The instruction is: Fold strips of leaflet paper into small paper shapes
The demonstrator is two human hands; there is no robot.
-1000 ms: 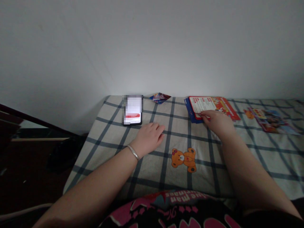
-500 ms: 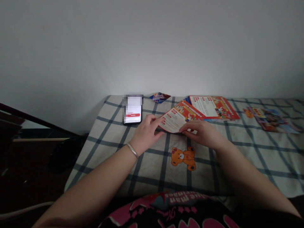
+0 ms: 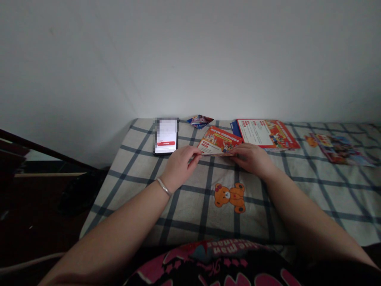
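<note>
A red and white printed flyer [image 3: 220, 140] is between my hands, its near edge bent up toward me. My left hand [image 3: 182, 163] pinches the near left corner between thumb and fingers. On the opposite corner, my right hand [image 3: 251, 159] grips the same edge, its thumb below. Just behind my right hand lies a stack of similar flyers [image 3: 257, 133], with a blue edge showing at its left. A phone [image 3: 166, 137] with a lit screen lies beyond my left hand, partly blurred out.
A small folded paper piece [image 3: 200, 121] in dark blue and red sits against the wall [image 3: 190, 59]. Farther right lies a colourful leaflet [image 3: 342, 149]. The checked cloth [image 3: 190, 202] has printed bears and drops off at its left edge.
The flyer has come off the stack's left side and now lies squarer to me, its near edge turned up. Both hands have shifted slightly, the right one forward.
</note>
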